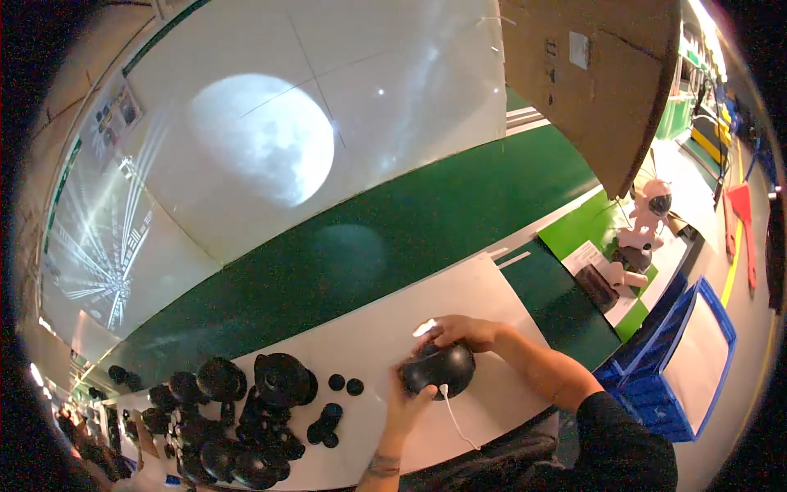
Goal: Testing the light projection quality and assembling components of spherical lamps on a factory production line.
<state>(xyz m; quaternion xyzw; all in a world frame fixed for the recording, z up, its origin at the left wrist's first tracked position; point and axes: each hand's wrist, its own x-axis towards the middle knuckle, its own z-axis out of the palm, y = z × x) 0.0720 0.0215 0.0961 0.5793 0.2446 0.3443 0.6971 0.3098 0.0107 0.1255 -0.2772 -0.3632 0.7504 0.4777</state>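
A glossy black round device is held between both hands, above the near part of the white surface. Its left side is clasped by the left hand, whose thumb is laid along the lower front, just beside the point where a white cable is plugged in. The upper far side is covered by the right hand, with the fingers bent over the edge toward the left; a bright light is seen at those fingertips. The device is thus gripped by the fingers of both hands, though whether its underside is also supported cannot be told.

To the left, a heap of black rounded parts is spread, with small black discs placed between it and the hands. The white surface is bordered on its far side by the green desk. Beyond that, a white panel is lit by a moon-like disc of light. At the right, a brown cardboard sheet is stood upright, a white astronaut figure is set near a green sheet, and a blue crate is placed beside the desk.
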